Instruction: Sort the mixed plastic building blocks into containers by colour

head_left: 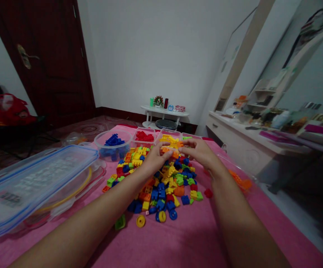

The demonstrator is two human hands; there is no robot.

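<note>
Both of my hands reach over a mixed pile of toy building bricks [161, 186] in blue, yellow, green, red and orange. My left hand [157, 155] pinches an orange building brick [166, 149] between thumb and fingers. Close beside it, my right hand [199, 149] has its thumb and fingers closed around another orange building brick [180, 144], partly hidden by the fingers. Just behind the hands stands a clear box of yellow bricks [169, 139]. To its left are a clear box with red bricks [145, 136] and a round clear tub [100, 149] with blue bricks [113, 140].
Clear lids with blue, yellow and red rims [47, 178] are stacked at the left of the pink cloth [189, 238]. A clear container with orange bricks [241, 181] lies right of my right forearm. Loose wheels [140, 221] rest at the pile's near edge. A dresser [239, 134] stands along the right.
</note>
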